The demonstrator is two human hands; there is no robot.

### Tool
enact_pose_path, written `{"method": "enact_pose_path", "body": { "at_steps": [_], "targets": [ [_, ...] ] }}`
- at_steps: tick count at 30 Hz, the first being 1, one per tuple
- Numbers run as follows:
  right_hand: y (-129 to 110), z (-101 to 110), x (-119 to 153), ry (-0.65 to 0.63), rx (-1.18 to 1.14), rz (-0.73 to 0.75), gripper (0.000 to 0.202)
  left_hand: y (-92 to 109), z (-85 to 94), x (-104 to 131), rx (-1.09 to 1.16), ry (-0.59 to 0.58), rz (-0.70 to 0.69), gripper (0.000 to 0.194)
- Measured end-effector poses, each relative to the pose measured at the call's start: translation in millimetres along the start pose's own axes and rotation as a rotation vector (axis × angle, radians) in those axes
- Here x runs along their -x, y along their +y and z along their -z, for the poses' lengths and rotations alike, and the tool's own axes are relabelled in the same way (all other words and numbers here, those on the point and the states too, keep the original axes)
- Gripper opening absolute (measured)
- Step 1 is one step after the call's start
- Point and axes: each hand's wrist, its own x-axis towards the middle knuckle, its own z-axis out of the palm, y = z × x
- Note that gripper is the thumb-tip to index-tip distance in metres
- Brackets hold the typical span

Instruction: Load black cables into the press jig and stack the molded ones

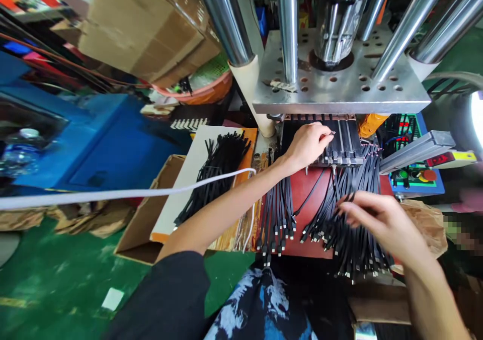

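Note:
My left hand (307,145) is over the black metal mould (347,139) under the press, thumb and forefinger pinched together. A tiny wire end (332,133) pokes out at those fingertips; most of what it belongs to is hidden. Lower right, my right hand (372,214) is smeared by motion, its fingers closed on a dark piece of cable (350,197). Beneath it lies a thick bundle of black USB cables (362,239) with metal plugs toward me. A smaller group of black cables (277,209) hangs over the red work surface (311,219) at left.
Above the mould is a steel press plate (339,98) with upright rods. More black cables (215,169) lie on a white board (181,194) at left, crossed by a white cord (113,195). A button box (418,176) stands at right. A cardboard box (139,234) sits lower left.

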Motion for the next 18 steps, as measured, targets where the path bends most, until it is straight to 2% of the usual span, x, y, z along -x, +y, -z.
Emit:
{"method": "enact_pose_path", "body": {
  "at_steps": [3,5,6,8,11,13,15,18],
  "targets": [
    [1,53,-58,0.12,0.069,0.044,0.042,3,-11.6,-19,-0.144,0.03,0.14,0.024],
    [7,70,-97,0.151,0.07,0.066,0.042,8,-14.9,-20,-0.165,0.11,0.229,0.024],
    [11,73,-113,0.136,0.065,0.078,0.043,9,-15.2,-16,-0.153,0.142,0.226,0.029],
    [19,75,-138,0.088,0.071,0.099,0.047,10,-13.5,-3,-0.11,0.143,0.072,0.037],
    [28,74,-157,0.036,0.126,0.112,0.052,5,-8.4,21,-0.128,-0.014,-0.374,0.032],
    [31,74,-162,0.036,0.19,0.123,0.052,0,-6.1,32,-0.209,-0.116,-0.56,0.03],
    [34,74,-164,0.061,0.264,0.152,0.05,-2,-6.3,38,-0.287,-0.147,-0.608,0.032],
    [39,72,-163,0.141,0.248,0.176,0.042,4,-11.0,42,-0.384,-0.118,-0.562,0.034]
  ]
}}
